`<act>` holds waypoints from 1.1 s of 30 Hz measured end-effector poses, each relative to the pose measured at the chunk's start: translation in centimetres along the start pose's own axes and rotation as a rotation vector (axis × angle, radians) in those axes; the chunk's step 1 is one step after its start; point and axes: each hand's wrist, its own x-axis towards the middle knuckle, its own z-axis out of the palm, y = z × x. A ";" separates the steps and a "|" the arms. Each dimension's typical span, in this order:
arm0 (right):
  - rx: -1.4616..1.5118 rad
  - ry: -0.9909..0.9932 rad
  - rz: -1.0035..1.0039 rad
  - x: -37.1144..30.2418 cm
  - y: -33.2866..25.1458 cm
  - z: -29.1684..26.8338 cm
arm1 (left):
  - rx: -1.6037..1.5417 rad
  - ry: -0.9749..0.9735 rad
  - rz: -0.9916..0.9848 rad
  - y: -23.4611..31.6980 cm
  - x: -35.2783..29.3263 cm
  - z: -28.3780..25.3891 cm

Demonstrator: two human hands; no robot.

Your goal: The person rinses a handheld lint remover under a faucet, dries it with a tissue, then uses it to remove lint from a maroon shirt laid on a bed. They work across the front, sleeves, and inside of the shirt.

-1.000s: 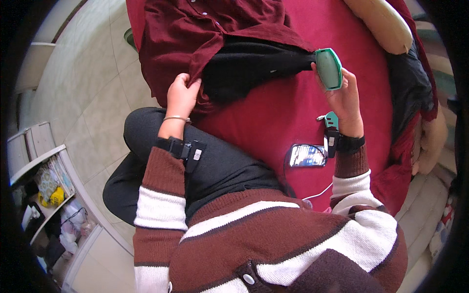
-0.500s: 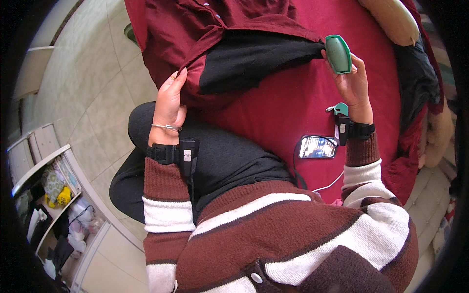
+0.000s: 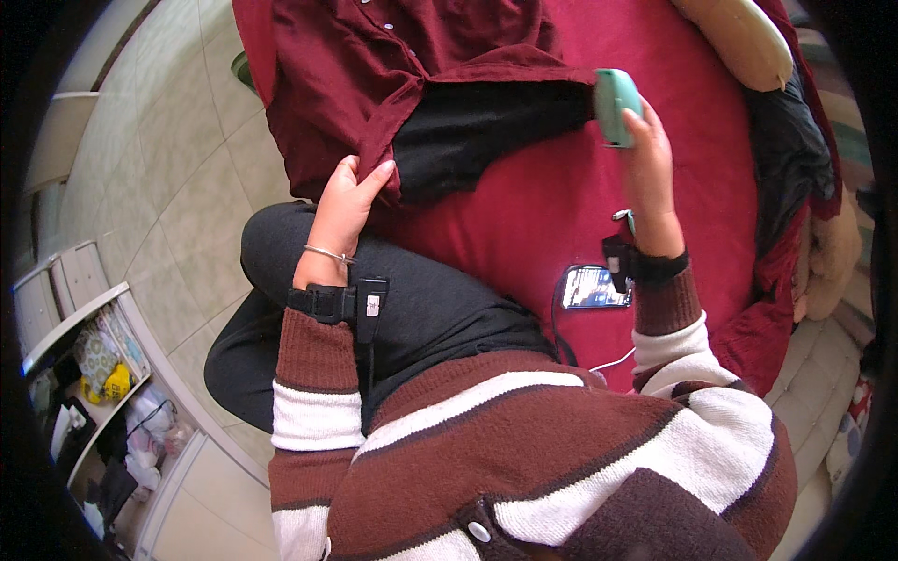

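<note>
A dark red buttoned garment (image 3: 360,84) with a black inner side (image 3: 477,131) lies spread before me. My left hand (image 3: 348,201) pinches its near edge between thumb and fingers. My right hand (image 3: 652,154) is closed round a small green oval handheld device (image 3: 615,107), at the right end of the garment's stretched edge. The device covers that corner, so whether my right fingers also grip the cloth cannot be seen. Both wrists carry black straps with small boxes.
The garment lies on a red cloth surface (image 3: 524,224). A lit phone (image 3: 596,288) and a white cable (image 3: 613,362) are near my right forearm. Dark cloth (image 3: 795,150) and a beige cushion-like thing (image 3: 739,42) lie at the right. At the left, an open drawer unit (image 3: 140,346) stands on the tiled floor (image 3: 187,187).
My right hand has moved a little left and turned, tilting the green device. My left hand has shifted slightly down and right with the garment's edge, its grip kept.
</note>
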 end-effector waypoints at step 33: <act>-0.965 -0.260 -0.498 -0.8 8.5 9.5 | 0.596 -0.005 -0.075 -3.3 1.4 -1.8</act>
